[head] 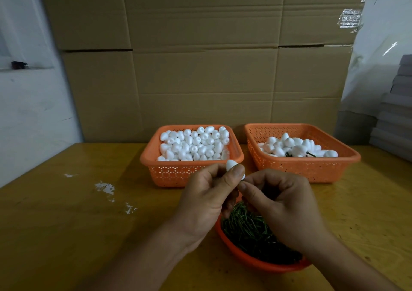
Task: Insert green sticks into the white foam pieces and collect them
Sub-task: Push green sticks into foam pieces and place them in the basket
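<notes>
My left hand (207,192) pinches a white egg-shaped foam piece (230,164) between thumb and fingers, above the table's middle. My right hand (281,203) meets it from the right, fingertips pinched at the piece's lower end; any stick between them is hidden. Below both hands an orange bowl (256,261) holds a heap of green sticks (249,230). The left orange basket (165,172) is full of plain foam pieces (194,145). The right orange basket (312,170) holds foam pieces (296,148) with green sticks poking out.
The wooden table (78,223) carries white foam crumbs (104,188) at the left. Stacked cardboard boxes (200,67) form a wall behind the baskets. A plastic-wrapped stack (392,112) stands at the far right.
</notes>
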`<state>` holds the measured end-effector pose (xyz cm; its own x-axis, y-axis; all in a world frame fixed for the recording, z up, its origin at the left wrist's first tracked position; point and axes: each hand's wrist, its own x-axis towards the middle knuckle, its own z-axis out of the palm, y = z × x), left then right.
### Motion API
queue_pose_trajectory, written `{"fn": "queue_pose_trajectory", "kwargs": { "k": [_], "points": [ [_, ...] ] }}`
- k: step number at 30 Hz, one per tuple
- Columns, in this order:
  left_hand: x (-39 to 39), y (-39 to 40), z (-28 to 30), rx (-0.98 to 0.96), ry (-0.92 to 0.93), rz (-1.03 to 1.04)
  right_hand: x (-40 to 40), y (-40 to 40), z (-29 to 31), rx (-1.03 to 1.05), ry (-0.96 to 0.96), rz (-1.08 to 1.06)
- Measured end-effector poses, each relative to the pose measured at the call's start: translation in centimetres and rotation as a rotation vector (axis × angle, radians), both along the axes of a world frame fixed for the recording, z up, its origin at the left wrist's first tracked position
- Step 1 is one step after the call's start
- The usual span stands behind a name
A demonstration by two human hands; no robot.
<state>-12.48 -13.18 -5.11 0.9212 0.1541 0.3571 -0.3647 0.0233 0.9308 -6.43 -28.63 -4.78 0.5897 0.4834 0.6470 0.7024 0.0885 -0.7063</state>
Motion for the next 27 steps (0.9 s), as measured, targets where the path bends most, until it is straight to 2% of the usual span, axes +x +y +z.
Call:
{"fn": "queue_pose_trajectory", "kwargs": {
  "k": [6, 9, 15, 20, 24, 27],
  "points": [
    [-0.1, 0.2, -0.3, 0.053, -0.030, 0.067, 2.1, -0.6, -0.2, -0.008, 0.103, -0.206],
    [0.0, 0.3, -0.5, 0.147, -0.027, 0.103, 4.9, -1.6, -0.1, -0.060, 0.107, -0.366],
    [0.1, 0.3, -0.7, 0.204, -0.035, 0.135, 11.3, -3.3, -0.5, -0.121, 0.155, -0.679],
    [0.0, 0.2, -0.7, 0.241, -0.042, 0.154, 14.6, -3.9, -0.3, -0.291, 0.167, -0.811],
    [0.1, 0.1, -0.8, 0.255, -0.059, 0.154, 15.8, -3.4, 0.9, -0.564, 0.109, -0.919],
    [0.2, 0.1, -0.8, 0.276, -0.064, 0.145, 16.4, -2.8, 2.0, -0.728, 0.151, -0.960]
  ]
}}
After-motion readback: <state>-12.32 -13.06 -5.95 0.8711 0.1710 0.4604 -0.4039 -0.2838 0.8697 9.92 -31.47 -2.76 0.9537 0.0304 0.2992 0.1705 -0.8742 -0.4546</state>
